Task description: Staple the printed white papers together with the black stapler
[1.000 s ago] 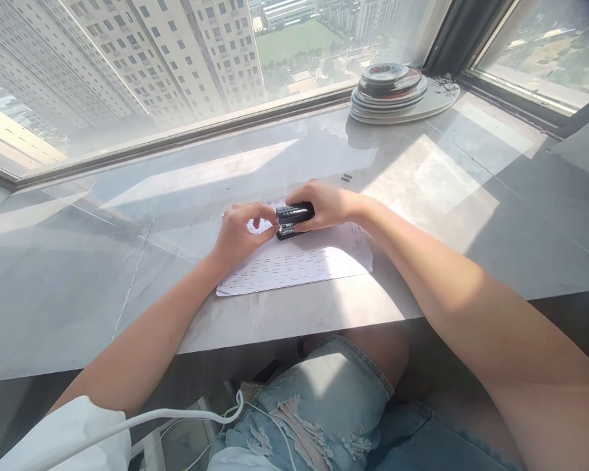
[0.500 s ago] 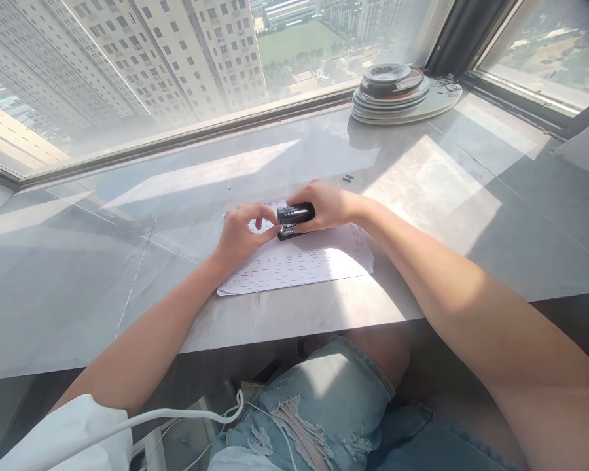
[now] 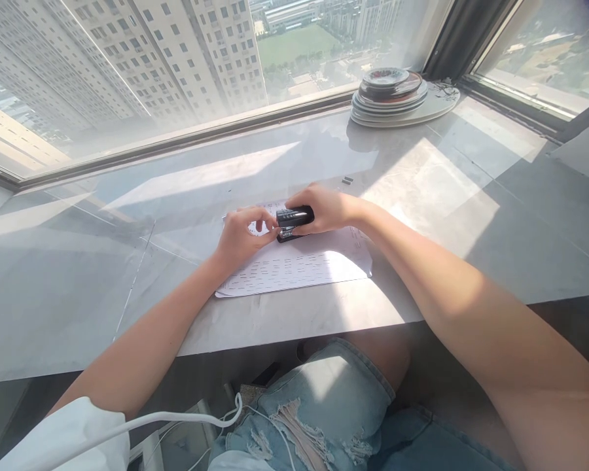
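Note:
A black stapler [image 3: 293, 217] with a shiny metal part at its front lies over a stack of printed paper sheets [image 3: 294, 268]. My right hand [image 3: 324, 208] is closed around the stapler's back end, thumb low and fingers over the top. Its upper arm and base stand slightly apart at the front. My left hand [image 3: 243, 232] is at the stapler's front end, thumb and forefinger pinched together against its mouth. Whatever sits between those fingertips is too small to make out.
Two small staple strips [image 3: 347, 180] lie on the grey counter [image 3: 177, 196] beyond my right hand. Stacked plates [image 3: 390, 101] stand by the window corner. The counter's front edge runs just above my lap, and a white cable [image 3: 186, 413] hangs in front of me.
Both hands and the stapler stay in nearly the same place. My left fingers have shifted only slightly at the stapler's mouth.

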The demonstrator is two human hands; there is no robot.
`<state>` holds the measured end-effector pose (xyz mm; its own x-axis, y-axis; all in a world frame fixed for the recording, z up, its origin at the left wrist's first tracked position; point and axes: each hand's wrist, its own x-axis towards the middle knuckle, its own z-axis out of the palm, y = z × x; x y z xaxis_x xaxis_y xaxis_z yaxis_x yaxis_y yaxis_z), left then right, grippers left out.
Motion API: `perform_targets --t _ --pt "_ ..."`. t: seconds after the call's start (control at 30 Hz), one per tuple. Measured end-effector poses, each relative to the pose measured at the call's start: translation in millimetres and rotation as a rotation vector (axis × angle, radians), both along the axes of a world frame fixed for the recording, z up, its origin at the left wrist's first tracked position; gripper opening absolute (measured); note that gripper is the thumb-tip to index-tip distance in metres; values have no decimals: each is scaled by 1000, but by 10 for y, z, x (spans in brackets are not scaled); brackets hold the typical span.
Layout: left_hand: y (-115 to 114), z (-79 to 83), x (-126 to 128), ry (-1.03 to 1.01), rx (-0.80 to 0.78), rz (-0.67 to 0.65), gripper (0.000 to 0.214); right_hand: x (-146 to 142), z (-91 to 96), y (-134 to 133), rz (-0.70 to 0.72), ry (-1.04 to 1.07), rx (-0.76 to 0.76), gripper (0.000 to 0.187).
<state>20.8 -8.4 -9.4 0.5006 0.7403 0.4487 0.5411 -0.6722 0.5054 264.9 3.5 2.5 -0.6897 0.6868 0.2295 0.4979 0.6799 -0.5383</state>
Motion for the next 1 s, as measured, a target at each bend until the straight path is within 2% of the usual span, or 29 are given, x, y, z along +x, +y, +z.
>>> perform_targets --t 0.17,0.43,0.7,0.87,1.0 --pt "-2 -9 10 -14 -18 -8 17 1 -8 4 -6 2 -6 35" --pt "61 -5 -20 -100 -178 -68 17 -1 -11 -2 -31 4 -73 36" --pt "81 -54 -41 -111 -183 -82 8 -21 23 -41 -50 -8 -134 29" --pt "89 -64 -73 -87 -180 -124 4 -6 -8 -37 -64 -37 -98 30" --pt "117 -97 -76 -22 -137 -112 20 -36 -42 -43 -111 -12 -50 31"
